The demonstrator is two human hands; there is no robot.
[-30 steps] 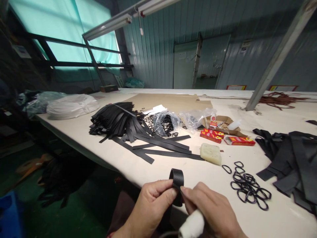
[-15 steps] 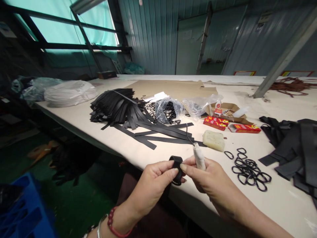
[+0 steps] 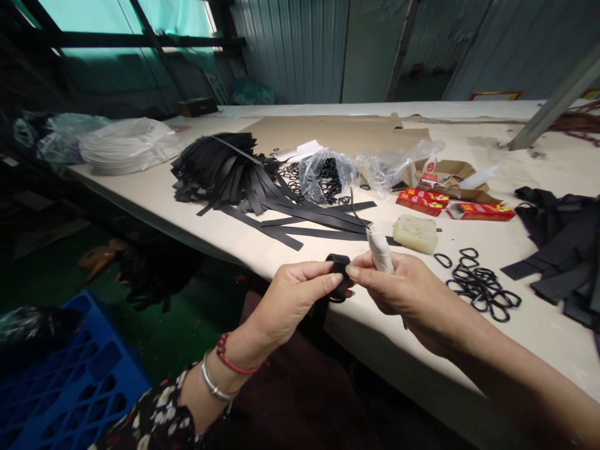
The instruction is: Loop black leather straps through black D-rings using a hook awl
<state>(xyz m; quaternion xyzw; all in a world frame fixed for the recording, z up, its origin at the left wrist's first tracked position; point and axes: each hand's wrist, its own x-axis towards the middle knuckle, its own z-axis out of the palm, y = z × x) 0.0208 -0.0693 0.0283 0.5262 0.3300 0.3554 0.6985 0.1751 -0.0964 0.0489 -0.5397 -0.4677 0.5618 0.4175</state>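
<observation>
At the table's front edge, my left hand pinches a black strap that is folded into a loop. A dark ring seems to sit at the bottom of the loop, mostly hidden by fingers. My right hand touches the same strap with thumb and fingertip. It also grips a thin tool with a white-wrapped handle, like an awl, its dark curved tip pointing up and away. Right of that hand lies a pile of black D-shaped rings.
Behind my hands lie a bundle of black straps, a plastic bag of rings, a yellowish block and red boxes. More black straps lie at right. A metal post rises from the table. A blue plastic crate stands lower left.
The view has tilted down and shifted slightly left, so the table sits higher in the picture. Both hands keep hold of the strap, with little change in grip.
</observation>
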